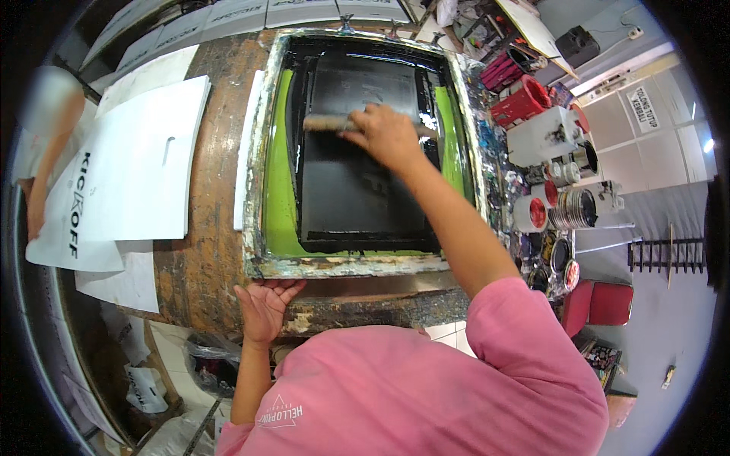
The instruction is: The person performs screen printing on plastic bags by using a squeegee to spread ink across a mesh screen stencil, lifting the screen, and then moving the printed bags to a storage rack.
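Note:
A screen-printing frame (357,267) with paint-caked edges lies on the worn wooden table in front of me. Inside it, black ink covers most of the mesh (342,190), with bright green strips along the left, right and near sides. My right hand (384,137) is closed around a squeegee (325,123) with a wooden handle, which lies crosswise over the far half of the inked area. Its blade is hard to make out under my hand. Palm up, my left hand (265,308) has its fingers stretched out against the frame's near left edge, the fingertips partly hidden under it.
White printed sheets (152,167) are stacked on the table (217,144) at the left, where another person's hand (36,209) touches one sheet. Ink tubs (532,213) and a red bucket (525,102) crowd the right side. A red chair (608,302) stands beyond them.

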Tool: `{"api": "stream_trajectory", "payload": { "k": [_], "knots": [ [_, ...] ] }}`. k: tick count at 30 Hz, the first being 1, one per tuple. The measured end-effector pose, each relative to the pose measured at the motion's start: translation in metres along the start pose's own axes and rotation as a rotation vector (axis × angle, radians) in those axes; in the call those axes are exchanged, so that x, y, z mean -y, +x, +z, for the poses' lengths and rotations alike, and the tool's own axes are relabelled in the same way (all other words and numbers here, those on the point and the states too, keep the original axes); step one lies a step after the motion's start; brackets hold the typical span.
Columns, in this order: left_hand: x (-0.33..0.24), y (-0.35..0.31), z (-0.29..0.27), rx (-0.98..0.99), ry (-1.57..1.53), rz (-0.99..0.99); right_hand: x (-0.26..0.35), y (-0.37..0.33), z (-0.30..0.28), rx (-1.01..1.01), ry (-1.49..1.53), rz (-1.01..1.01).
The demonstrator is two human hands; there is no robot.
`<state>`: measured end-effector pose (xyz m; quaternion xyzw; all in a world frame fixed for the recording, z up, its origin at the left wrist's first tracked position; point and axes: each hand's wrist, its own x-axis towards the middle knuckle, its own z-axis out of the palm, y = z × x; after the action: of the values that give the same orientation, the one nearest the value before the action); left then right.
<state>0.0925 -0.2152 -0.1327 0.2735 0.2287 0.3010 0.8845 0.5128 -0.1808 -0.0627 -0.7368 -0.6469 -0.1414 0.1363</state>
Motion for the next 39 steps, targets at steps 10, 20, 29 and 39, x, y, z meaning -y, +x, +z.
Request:
{"api": "stream_trajectory", "payload": {
  "k": [10,20,29,39],
  "knots": [
    [-0.005,0.005,0.004,0.102,0.010,0.007,0.115,-0.133,-0.086,0.196,0.149,0.058],
    [-0.005,0.006,0.005,0.117,-0.036,0.036,0.125,-0.141,-0.108,0.161,0.158,0.075],
    [-0.022,0.001,0.024,0.177,-0.103,0.086,0.169,-0.153,-0.137,-0.027,-0.088,0.130],
    [-0.109,0.033,0.121,0.419,0.126,0.402,0.115,-0.026,-0.238,-0.392,-0.098,0.022]
  ]
}}
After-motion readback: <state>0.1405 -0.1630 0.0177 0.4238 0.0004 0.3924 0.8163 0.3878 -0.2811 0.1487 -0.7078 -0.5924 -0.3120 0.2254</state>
